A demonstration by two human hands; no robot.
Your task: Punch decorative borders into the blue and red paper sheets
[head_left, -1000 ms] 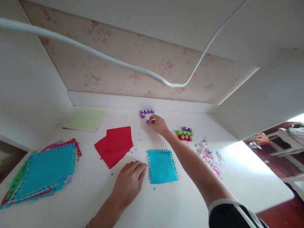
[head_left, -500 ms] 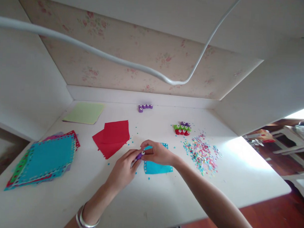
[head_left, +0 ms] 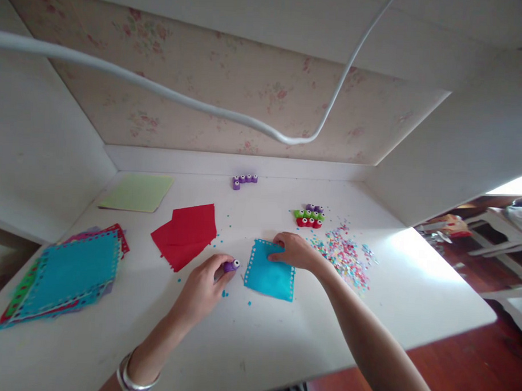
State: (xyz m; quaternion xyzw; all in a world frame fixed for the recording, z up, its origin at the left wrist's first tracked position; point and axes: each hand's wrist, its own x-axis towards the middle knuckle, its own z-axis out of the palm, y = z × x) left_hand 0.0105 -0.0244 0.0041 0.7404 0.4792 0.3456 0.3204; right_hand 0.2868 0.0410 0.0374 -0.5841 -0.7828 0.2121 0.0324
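My left hand (head_left: 202, 287) is closed around a small purple paper punch (head_left: 230, 266), held just left of a blue paper square (head_left: 269, 273) with punched holes along its edges. My right hand (head_left: 295, 252) rests on the blue square's upper right part, fingers curled and pressing on the paper. Small blue paper bits lie on the white table (head_left: 281, 344) around the square.
Red sheets (head_left: 185, 234) lie left of centre, a pale green sheet (head_left: 136, 192) at the back left, a stack of punched coloured sheets (head_left: 65, 274) at the left edge. Purple punches (head_left: 243, 180) stand at the back, green and red punches (head_left: 309, 216) beside a confetti pile (head_left: 344, 254). A white cable (head_left: 204, 111) hangs overhead.
My right hand brought a purple punch from the back of the table and passed it to my left hand, then moved onto the blue square. The blue square shifted slightly.
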